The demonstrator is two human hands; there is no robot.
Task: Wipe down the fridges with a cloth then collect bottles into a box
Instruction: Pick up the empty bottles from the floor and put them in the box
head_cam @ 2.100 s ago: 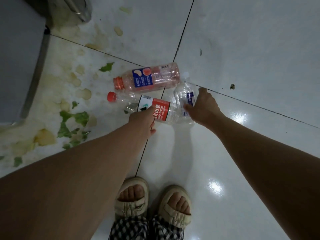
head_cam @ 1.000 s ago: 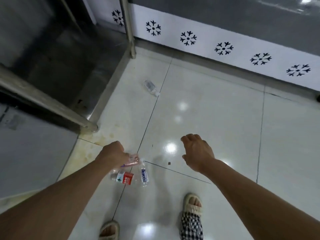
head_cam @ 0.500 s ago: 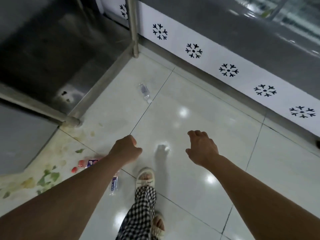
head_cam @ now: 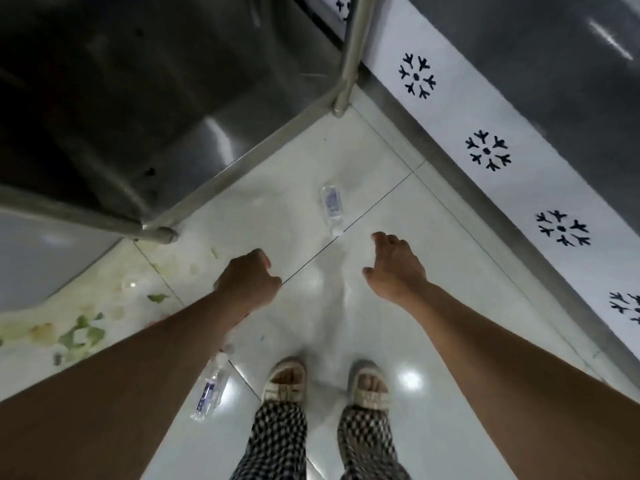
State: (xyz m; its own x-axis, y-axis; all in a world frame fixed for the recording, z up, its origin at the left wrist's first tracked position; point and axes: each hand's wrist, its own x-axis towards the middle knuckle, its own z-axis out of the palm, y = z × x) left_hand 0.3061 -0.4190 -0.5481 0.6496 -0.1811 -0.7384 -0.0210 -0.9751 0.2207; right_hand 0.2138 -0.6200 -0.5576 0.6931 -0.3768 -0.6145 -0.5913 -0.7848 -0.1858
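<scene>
Neither hand has anything in it right now: the left hand [head_cam: 250, 279] is curled into a loose fist over the floor and grips nothing I can see, while the right hand [head_cam: 394, 268] hangs with fingers relaxed and spread, thumb out to the side. One clear bottle with a blue label [head_cam: 331, 205] lies on its side on the white tiled floor [head_cam: 346, 306], just ahead of the right hand's fingertips but not touching them, white cap pointing back at the person. A second clear bottle with a blue label [head_cam: 210, 390] lies near the left foot, partly tucked under the left forearm. Both feet wear beige slippers [head_cam: 286, 380] below checked trousers [head_cam: 277, 441]. Off to the left there's a mess of green scraps and yellowish stains [head_cam: 81, 336] on the tiles. A stainless steel shelf [head_cam: 145, 109] fills the top left, and a white panel with black snowflake marks [head_cam: 486, 152] runs along the right.
</scene>
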